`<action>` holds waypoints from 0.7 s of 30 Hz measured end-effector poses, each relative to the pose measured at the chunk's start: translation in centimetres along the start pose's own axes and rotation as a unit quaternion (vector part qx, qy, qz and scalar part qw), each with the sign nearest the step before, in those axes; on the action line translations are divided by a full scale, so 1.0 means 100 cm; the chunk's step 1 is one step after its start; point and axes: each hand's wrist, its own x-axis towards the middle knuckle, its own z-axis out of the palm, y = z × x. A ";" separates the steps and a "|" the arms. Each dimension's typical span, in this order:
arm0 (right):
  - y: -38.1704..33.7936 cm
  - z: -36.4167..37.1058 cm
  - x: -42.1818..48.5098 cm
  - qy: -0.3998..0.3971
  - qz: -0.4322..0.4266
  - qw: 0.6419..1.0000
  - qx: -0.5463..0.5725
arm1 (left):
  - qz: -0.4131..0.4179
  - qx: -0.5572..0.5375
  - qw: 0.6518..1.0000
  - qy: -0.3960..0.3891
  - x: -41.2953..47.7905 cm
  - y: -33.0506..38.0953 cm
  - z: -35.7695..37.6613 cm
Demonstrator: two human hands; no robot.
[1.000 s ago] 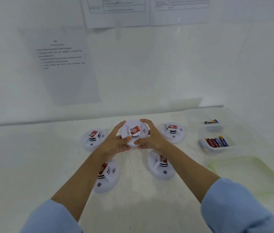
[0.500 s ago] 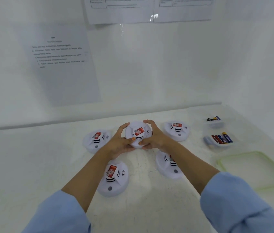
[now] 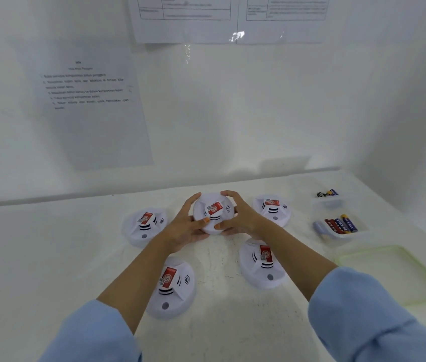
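Note:
A round white smoke detector (image 3: pixel 213 210) with a red label is held just above the white table, at the middle back. My left hand (image 3: pixel 185 228) grips its left side, fingers curled over the rim and thumb on its front. My right hand (image 3: pixel 238 218) grips its right side the same way. Several more white smoke detectors with red labels lie on the table around it: one at the left (image 3: pixel 145 226), one at the near left (image 3: pixel 171 286), one at the near right (image 3: pixel 261 262), one at the back right (image 3: pixel 272 209).
At the right, a clear tray (image 3: pixel 350 233) holds several red and blue batteries (image 3: pixel 341 225), and a smaller clear tray (image 3: pixel 328 202) behind it holds a few more. A pale green lid (image 3: pixel 389 273) lies at the near right. Printed sheets hang on the white wall behind.
Both hands keep their hold on the detector in the same spot. The view has shifted slightly; the detector's label looks a little turned.

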 end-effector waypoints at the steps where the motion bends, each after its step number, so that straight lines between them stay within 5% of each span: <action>1: 0.000 -0.003 0.000 -0.006 0.005 1.000 0.010 | 0.001 0.002 1.000 -0.002 0.000 0.001 -0.001; 21: 0.008 -0.024 0.004 -0.063 0.015 0.996 0.065 | -0.026 -0.035 0.999 -0.007 0.003 0.002 -0.004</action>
